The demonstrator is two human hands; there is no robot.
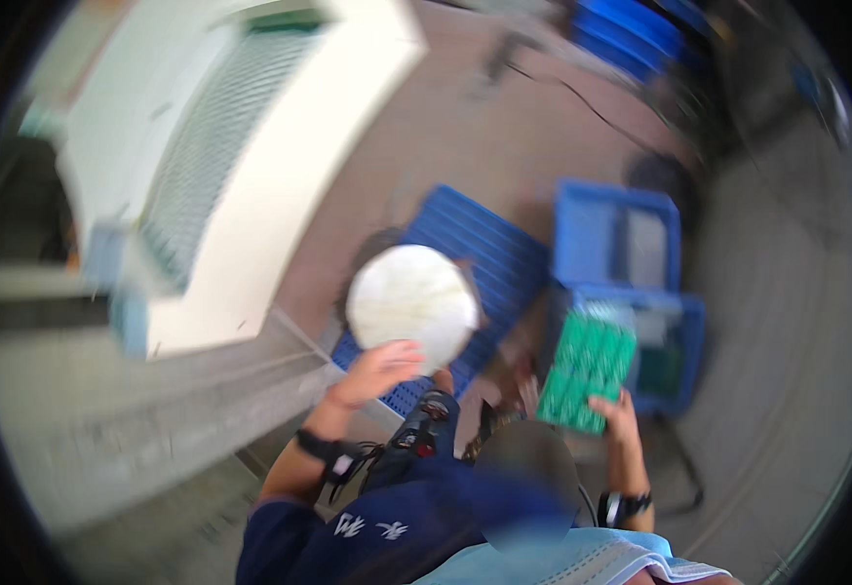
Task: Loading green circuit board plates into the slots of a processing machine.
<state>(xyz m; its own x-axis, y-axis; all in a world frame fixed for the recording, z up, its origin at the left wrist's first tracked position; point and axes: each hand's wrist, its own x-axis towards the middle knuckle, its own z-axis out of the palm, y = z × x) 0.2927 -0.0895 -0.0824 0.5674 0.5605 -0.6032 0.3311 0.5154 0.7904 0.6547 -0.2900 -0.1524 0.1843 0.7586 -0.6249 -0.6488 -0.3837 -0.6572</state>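
Note:
My right hand grips a green rectangular panel by its lower right corner. Rows of rounded, repeated shapes cover the panel, which looks like a circuit board sheet or a moulded tray; I cannot tell which. Part of it overlaps an open blue bin on the right. My left hand holds nothing, its fingers stretched out at the near edge of a round white stool top. Whether those fingers touch the stool is unclear from the blur.
Under the stool lies a blue slatted mat or pallet. Another blue bin stands just beyond the first. At left is a white machine or bench with a meshed green-grey surface. Blue crates and a dark cable are farther off.

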